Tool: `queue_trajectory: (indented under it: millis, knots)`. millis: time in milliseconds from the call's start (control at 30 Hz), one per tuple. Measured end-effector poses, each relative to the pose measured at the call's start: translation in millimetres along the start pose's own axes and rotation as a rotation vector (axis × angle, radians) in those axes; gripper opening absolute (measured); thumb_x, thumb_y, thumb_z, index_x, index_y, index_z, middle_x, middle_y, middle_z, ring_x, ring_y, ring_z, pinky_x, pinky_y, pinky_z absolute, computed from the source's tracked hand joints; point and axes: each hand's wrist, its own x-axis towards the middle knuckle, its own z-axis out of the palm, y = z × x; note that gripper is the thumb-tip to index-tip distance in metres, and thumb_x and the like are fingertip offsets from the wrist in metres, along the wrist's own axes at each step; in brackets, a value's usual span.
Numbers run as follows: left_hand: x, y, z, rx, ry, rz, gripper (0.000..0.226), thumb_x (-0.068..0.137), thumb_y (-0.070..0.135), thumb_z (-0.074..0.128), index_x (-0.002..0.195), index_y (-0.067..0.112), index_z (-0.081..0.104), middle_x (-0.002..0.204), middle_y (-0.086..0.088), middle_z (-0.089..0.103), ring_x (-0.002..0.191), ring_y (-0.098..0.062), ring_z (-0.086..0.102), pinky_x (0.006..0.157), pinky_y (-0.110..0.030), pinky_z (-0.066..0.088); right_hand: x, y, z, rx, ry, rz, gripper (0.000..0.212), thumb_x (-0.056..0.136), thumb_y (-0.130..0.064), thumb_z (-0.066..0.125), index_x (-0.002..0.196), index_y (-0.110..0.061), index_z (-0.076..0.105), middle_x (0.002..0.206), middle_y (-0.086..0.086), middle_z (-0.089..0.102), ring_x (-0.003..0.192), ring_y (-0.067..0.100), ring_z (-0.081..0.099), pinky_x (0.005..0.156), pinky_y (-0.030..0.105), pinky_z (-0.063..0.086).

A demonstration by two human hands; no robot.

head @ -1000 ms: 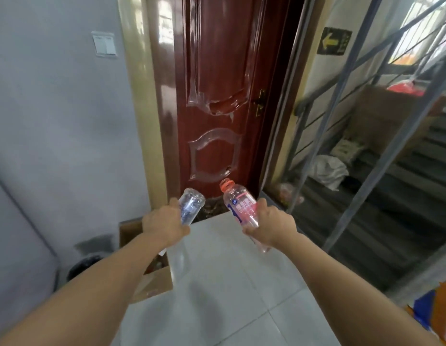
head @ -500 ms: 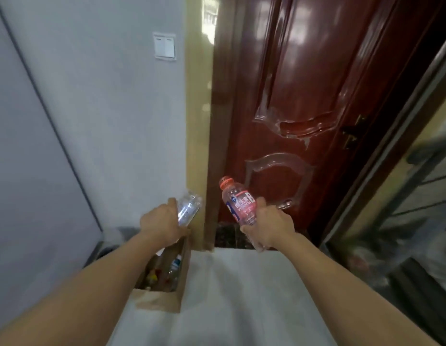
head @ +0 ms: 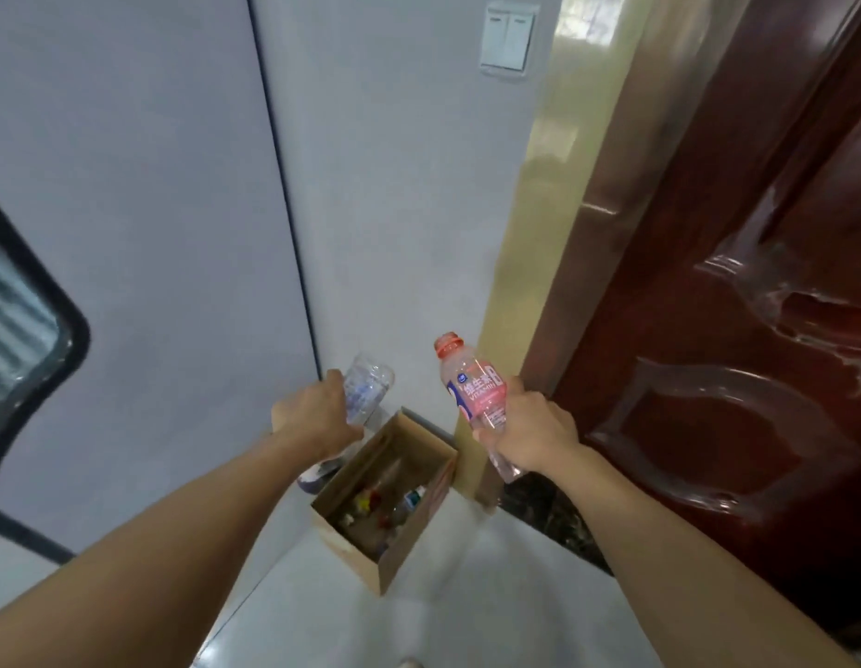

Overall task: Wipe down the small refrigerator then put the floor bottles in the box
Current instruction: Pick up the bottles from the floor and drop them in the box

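Arms reach out from the bottom of the view, one on each side, and each hand has a bottle. The left hand (head: 317, 419) has its fingers curled round a clear, see-through plastic bottle (head: 365, 390); its flat bottom end points up and away, toward the wall, so its long line tilts forward. The right hand (head: 532, 438) has its fingers wrapped round the lower part of a pink plastic bottle with an orange cap (head: 474, 392). That one stands almost straight up, leaning a little to the left, cap on top, and its bottom end pokes out under the hand. Just past the hands and lower down sits the open brown cardboard box (head: 399, 554) on the pale shiny floor (head: 467, 619), with a few bottles already lying inside. The box is down between the two hands, a bit nearer the left one, I think, so both bottles need to go forward and down into it. Behind the box is the grey wall (head: 394, 209) with a white light switch (head: 508, 38), and to the right a dark red wooden door (head: 756, 378).
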Motion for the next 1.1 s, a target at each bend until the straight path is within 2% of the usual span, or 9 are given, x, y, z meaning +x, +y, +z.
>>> queue_trajectory:
  millis: [133, 300, 433, 533, 667, 800, 933, 1033, 1100]
  knots:
    - [44.9, 8.2, 18.9, -0.042, -0.024, -0.075, 0.057, 0.076, 0.05, 0.064, 0.118, 0.02, 0.04, 0.107, -0.003, 0.062, 0.095, -0.025, 0.061, 0.066, -0.032, 0.042, 65.1, 2.7, 9.3, -0.042, -0.062, -0.077, 0.066, 0.077, -0.06, 0.062, 0.119, -0.019, 0.034, 0.108, 0.006, 0.059, 0.092, 0.027, 0.062, 0.066, 0.028, 0.037]
    - [87.5, 18.0, 27.7, -0.026, -0.043, -0.129, 0.058, 0.077, 0.05, 0.063, 0.121, 0.021, 0.038, 0.107, -0.001, 0.062, 0.092, -0.022, 0.061, 0.062, -0.031, 0.039, 136.8, -1.3, 11.1, -0.07, -0.148, -0.172, 0.065, 0.08, -0.06, 0.06, 0.122, -0.018, 0.032, 0.106, 0.005, 0.057, 0.077, 0.021, 0.05, 0.066, 0.027, 0.038]
    - [114.8, 13.6, 34.4, -0.032, -0.059, -0.233, 0.059, 0.077, 0.047, 0.062, 0.123, 0.019, 0.038, 0.107, -0.002, 0.062, 0.092, -0.023, 0.061, 0.063, -0.031, 0.041, 191.0, -15.6, 18.8, -0.093, -0.221, -0.274, 0.063, 0.079, -0.057, 0.061, 0.119, -0.017, 0.033, 0.103, 0.005, 0.058, 0.081, 0.023, 0.057, 0.066, 0.028, 0.041]
    - [129.8, 9.9, 44.9, -0.058, -0.073, -0.346, 0.061, 0.076, 0.05, 0.065, 0.123, 0.02, 0.039, 0.107, -0.002, 0.063, 0.083, -0.02, 0.056, 0.063, -0.031, 0.039, 230.0, -29.8, 29.9, -0.078, -0.281, -0.368, 0.061, 0.079, -0.055, 0.062, 0.118, -0.018, 0.033, 0.099, 0.003, 0.055, 0.083, 0.022, 0.059, 0.066, 0.028, 0.043]
    - [140.9, 12.3, 68.3, -0.116, -0.095, -0.523, 0.067, 0.073, 0.051, 0.067, 0.126, 0.022, 0.039, 0.111, -0.002, 0.063, 0.096, -0.024, 0.062, 0.066, -0.03, 0.041, 281.9, -41.0, 50.7, -0.114, -0.344, -0.524, 0.065, 0.079, -0.055, 0.063, 0.121, -0.016, 0.033, 0.104, 0.003, 0.056, 0.087, 0.021, 0.06, 0.068, 0.028, 0.046]
    - [149.5, 29.7, 95.9, -0.158, -0.138, -0.678, 0.065, 0.074, 0.048, 0.068, 0.125, 0.021, 0.038, 0.113, -0.005, 0.062, 0.099, -0.026, 0.06, 0.074, -0.033, 0.042, 323.6, -40.7, 79.6, -0.16, -0.44, -0.623, 0.066, 0.079, -0.057, 0.063, 0.122, -0.017, 0.033, 0.108, 0.003, 0.058, 0.09, 0.022, 0.062, 0.071, 0.029, 0.048]
    - [156.0, 50.1, 130.7, -0.197, -0.149, -0.748, 0.056, 0.077, 0.047, 0.064, 0.121, 0.022, 0.04, 0.103, -0.002, 0.063, 0.083, -0.019, 0.056, 0.067, -0.03, 0.039, 349.2, -31.3, 120.7, -0.187, -0.55, -0.681, 0.067, 0.079, -0.056, 0.064, 0.124, -0.016, 0.033, 0.112, 0.004, 0.057, 0.095, 0.022, 0.061, 0.075, 0.03, 0.048]
    - [162.8, 52.3, 165.6, -0.215, -0.192, -0.78, 0.057, 0.076, 0.046, 0.064, 0.121, 0.022, 0.039, 0.104, -0.001, 0.063, 0.09, -0.022, 0.061, 0.071, -0.032, 0.043, 358.5, -22.6, 163.0, -0.189, -0.622, -0.709, 0.069, 0.079, -0.054, 0.065, 0.127, -0.016, 0.034, 0.111, 0.002, 0.058, 0.094, 0.02, 0.061, 0.079, 0.031, 0.051]
    - [167.6, 49.9, 195.0, -0.236, -0.223, -0.812, 0.059, 0.076, 0.046, 0.065, 0.123, 0.022, 0.038, 0.105, -0.001, 0.063, 0.093, -0.023, 0.062, 0.074, -0.033, 0.044, 363.1, -17.1, 195.5, -0.19, -0.663, -0.711, 0.066, 0.078, -0.052, 0.066, 0.126, -0.018, 0.036, 0.103, -0.002, 0.057, 0.084, 0.016, 0.058, 0.073, 0.029, 0.049]
